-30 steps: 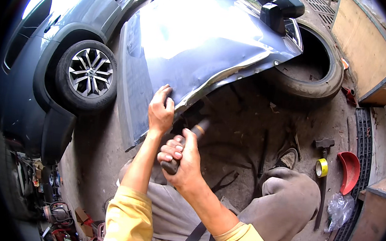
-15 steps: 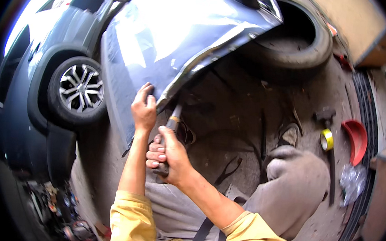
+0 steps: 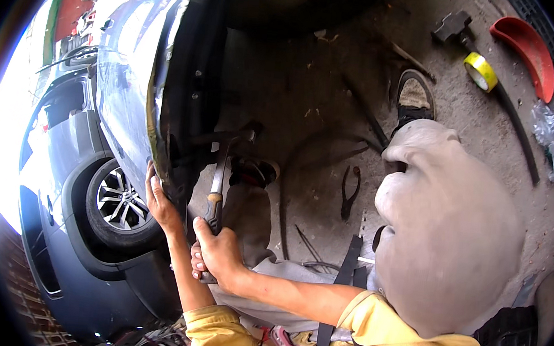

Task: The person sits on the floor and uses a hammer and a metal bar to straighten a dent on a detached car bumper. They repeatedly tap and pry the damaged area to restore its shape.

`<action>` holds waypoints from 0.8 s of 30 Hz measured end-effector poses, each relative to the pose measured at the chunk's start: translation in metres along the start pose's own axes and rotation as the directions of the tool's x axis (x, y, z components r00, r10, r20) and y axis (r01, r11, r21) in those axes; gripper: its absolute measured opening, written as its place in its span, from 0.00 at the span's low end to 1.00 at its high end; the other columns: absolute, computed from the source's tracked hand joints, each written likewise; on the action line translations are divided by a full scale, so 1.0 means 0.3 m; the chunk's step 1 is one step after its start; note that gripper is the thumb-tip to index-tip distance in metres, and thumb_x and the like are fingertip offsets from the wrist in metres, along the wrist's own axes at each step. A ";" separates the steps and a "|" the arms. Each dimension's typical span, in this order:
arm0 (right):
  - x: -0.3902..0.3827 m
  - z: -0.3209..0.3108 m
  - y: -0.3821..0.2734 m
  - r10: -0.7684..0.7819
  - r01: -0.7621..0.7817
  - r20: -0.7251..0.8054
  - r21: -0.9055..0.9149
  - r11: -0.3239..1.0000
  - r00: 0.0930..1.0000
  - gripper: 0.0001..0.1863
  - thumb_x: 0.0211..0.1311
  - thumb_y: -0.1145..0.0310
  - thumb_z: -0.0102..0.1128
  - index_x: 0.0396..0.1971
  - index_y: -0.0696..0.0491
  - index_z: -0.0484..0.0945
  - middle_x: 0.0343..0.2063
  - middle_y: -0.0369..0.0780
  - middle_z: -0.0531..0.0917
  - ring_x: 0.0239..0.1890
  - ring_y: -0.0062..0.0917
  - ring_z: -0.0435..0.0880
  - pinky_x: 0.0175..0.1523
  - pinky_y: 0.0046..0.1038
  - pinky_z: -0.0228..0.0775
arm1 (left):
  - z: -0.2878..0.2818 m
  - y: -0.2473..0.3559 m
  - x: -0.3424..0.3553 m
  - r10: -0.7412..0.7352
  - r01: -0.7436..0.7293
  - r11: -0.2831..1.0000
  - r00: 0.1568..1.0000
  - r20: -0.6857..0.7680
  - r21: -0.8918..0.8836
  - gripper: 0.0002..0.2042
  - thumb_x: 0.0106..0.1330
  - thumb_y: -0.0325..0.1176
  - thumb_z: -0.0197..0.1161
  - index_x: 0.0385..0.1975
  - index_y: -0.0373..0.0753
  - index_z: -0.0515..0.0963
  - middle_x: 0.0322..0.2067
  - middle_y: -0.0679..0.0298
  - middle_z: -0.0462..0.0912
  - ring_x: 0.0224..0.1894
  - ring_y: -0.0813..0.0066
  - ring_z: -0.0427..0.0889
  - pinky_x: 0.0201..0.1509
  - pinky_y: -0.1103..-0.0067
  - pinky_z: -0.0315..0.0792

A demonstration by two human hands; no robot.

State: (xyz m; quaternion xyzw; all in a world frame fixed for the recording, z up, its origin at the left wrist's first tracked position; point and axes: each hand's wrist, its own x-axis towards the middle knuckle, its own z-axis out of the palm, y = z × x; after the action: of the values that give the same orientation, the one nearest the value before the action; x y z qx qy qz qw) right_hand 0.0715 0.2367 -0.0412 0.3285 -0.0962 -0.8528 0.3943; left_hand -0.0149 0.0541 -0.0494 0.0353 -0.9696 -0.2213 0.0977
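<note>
A shiny blue-grey car body panel (image 3: 128,64) stands on its edge at the left, its dark inner side turned to the right. My left hand (image 3: 162,204) lies against the panel's outer face near its lower end, fingers stretched out. Wrapped round the dark grip of a hammer (image 3: 217,184), my right hand (image 3: 219,256) is closed just right of the panel. The hammer points away from me, its metal head beside the panel's shadowed inner side. Whether the head touches the panel I cannot tell.
A parked dark car (image 3: 84,223) is at the left. Pliers (image 3: 350,193) lie on the floor between my legs. At the right are a sledgehammer (image 3: 454,27), a yellow tape roll (image 3: 480,72), a red curved piece (image 3: 527,56) and a clear plastic bag (image 3: 553,133). A tyre (image 3: 297,2) lies at the top.
My view has swung, so the panel now shows its dark inner side. The hammer's head, hidden behind the panel before, is now visible. Both hands keep their places on panel and hammer.
</note>
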 end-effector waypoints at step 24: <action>-0.009 0.046 -0.094 0.261 -0.262 0.123 -0.008 0.965 0.957 0.27 0.71 0.50 0.52 0.17 0.53 0.64 0.10 0.33 0.67 0.10 0.17 0.66 0.15 0.24 0.62 | -0.027 -0.053 -0.029 -0.083 0.087 0.995 0.994 -0.063 0.054 0.22 0.76 0.39 0.42 0.56 0.26 0.70 0.47 0.56 0.79 0.49 0.70 0.76 0.56 0.77 0.67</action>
State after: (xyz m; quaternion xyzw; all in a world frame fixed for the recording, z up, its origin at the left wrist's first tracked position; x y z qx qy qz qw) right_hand 0.0468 0.2563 -0.0412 0.2613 -0.1665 -0.8114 0.4957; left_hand -0.0044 0.0374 -0.0507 0.0862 -0.9697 -0.1965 0.1167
